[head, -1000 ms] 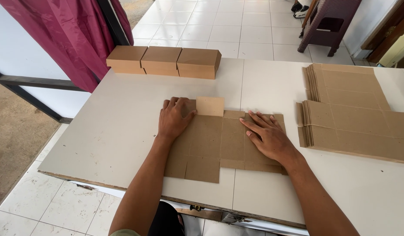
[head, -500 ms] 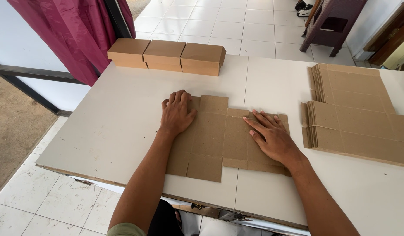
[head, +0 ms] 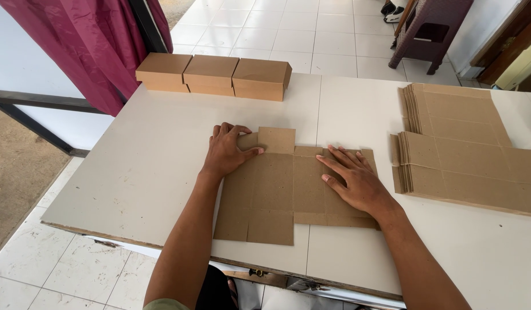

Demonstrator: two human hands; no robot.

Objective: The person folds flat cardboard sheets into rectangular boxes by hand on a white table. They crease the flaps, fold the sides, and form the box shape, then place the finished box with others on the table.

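Observation:
A flat brown cardboard box blank (head: 277,189) lies unfolded on the pale table (head: 150,166) in front of me. My left hand (head: 226,150) presses palm down on its upper left corner, fingers spread over a flap. My right hand (head: 354,179) rests flat on the blank's right half, fingers pointing up and left. Neither hand grips anything; both only press on the cardboard.
Three folded brown boxes (head: 214,74) stand in a row at the table's far left. Two stacks of flat cardboard blanks (head: 466,143) lie at the right. A dark red curtain (head: 82,46) hangs at the left, and a dark stool (head: 429,31) stands on the tiled floor beyond.
My left hand has slid slightly left on the blank's upper corner, and the top flap now lies flat beside it. My right hand stays pressed on the right half.

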